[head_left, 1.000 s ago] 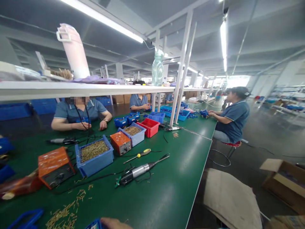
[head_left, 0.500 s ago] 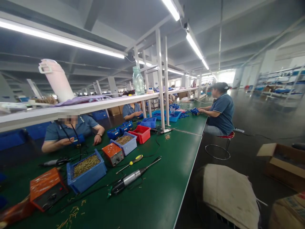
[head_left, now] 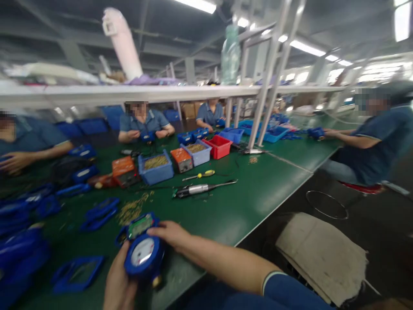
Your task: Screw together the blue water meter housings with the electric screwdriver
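A blue water meter [head_left: 142, 253] with a round white dial sits between my two hands, low in the view over the bench's near edge. A green circuit board [head_left: 140, 225] shows in the blue housing above the dial, and a brass end pokes out at the bottom. My left hand [head_left: 118, 275] is wrapped round its left side. On the upper right, my right hand [head_left: 169, 234] grips the housing with the thumb on top. Blue plastic frames [head_left: 77, 274] lie to the left, and a pile of small brass screws [head_left: 132, 210] is just beyond the meter.
An electric screwdriver [head_left: 196, 189] and a yellow-handled screwdriver [head_left: 200, 175] lie on the green bench [head_left: 222, 215]. Blue screw bins [head_left: 158, 174], a red bin [head_left: 220, 147] and orange control boxes [head_left: 124, 170] stand behind. Co-workers sit across and at right. A cloth-covered stool [head_left: 322, 254] stands right.
The view has swung left and down. Both my hands and the water meter, out of sight before, now show at the bottom. More blue parts and another co-worker appear at left.
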The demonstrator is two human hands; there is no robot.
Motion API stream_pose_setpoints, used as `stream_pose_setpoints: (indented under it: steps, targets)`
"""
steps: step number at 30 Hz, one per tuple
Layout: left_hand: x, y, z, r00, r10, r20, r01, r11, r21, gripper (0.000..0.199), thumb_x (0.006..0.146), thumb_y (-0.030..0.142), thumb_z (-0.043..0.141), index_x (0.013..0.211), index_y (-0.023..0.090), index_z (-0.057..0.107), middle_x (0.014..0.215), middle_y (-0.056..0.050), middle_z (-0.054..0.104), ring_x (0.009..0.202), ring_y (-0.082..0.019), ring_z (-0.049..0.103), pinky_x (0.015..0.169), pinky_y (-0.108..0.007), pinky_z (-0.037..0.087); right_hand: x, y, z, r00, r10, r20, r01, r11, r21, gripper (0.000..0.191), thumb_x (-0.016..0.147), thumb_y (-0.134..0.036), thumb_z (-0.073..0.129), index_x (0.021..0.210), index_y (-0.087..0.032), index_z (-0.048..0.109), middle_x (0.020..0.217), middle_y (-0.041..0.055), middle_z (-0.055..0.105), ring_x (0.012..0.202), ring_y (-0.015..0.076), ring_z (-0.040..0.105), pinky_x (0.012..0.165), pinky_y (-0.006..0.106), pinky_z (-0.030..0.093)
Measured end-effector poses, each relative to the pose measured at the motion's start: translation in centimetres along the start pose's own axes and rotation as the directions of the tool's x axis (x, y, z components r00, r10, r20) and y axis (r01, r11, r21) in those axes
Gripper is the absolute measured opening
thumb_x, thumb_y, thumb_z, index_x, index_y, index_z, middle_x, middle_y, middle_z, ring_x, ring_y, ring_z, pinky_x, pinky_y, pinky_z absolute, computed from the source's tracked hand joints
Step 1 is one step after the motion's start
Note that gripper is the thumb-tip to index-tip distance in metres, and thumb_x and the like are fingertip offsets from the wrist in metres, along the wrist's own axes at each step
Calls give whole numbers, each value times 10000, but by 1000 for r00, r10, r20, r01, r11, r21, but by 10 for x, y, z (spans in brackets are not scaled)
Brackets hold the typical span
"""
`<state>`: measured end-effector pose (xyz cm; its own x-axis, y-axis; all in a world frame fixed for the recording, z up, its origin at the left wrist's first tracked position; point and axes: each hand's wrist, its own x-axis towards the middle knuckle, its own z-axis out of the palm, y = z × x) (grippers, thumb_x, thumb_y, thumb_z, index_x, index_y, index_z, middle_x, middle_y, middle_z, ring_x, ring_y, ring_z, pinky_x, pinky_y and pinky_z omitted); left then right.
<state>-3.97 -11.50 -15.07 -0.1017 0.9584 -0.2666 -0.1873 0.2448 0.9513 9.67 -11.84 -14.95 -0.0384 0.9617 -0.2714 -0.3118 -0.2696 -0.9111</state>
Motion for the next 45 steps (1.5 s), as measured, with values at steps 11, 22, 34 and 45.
stream_pose_setpoints:
  steps: [11, 22, 34, 45]
  targets:
    - [19, -27, -20, 1000, 5, 3, -4, 961, -278, 483, 772, 420, 745, 1146, 153, 596, 1089, -83, 693, 1000, -218, 654, 963, -375, 480, 54, 22, -18, 983, 174, 62, -173, 985, -15, 773, 825, -760, 470, 1305, -159, 538, 1318, 150, 582, 1146, 252, 601, 1042, 422, 430]
    - [30, -3, -27, 996, -15, 90, 23, 995, -96, 742, 798, 378, 737, 1435, 284, 369, 1353, -79, 566, 1236, -287, 541, 1084, -444, 407, 71, 21, -8, 986, -101, 132, 123, 977, -173, 514, 878, -562, 545, 1238, -199, 599, 1235, 70, 642, 1157, 229, 588, 1036, 394, 443]
    - [28, -4, -15, 1000, 3, -25, -3, 1000, -30, 529, 844, 355, 676, 1325, 263, 477, 1315, -56, 580, 1243, -268, 523, 1086, -404, 401, 72, 25, -16, 982, -47, 184, 62, 995, -75, 422, 923, -506, 527, 1256, -252, 581, 1322, 62, 594, 1215, 249, 563, 1056, 425, 447]
    - [26, -2, -20, 999, -47, -10, 47, 999, 7, 530, 872, 368, 641, 1359, 292, 446, 1352, -49, 556, 1261, -279, 512, 1102, -423, 394, 69, 14, -14, 981, -50, 188, 92, 970, -223, 446, 937, -536, 492, 1293, -280, 572, 1331, 43, 590, 1235, 249, 546, 1096, 455, 405]
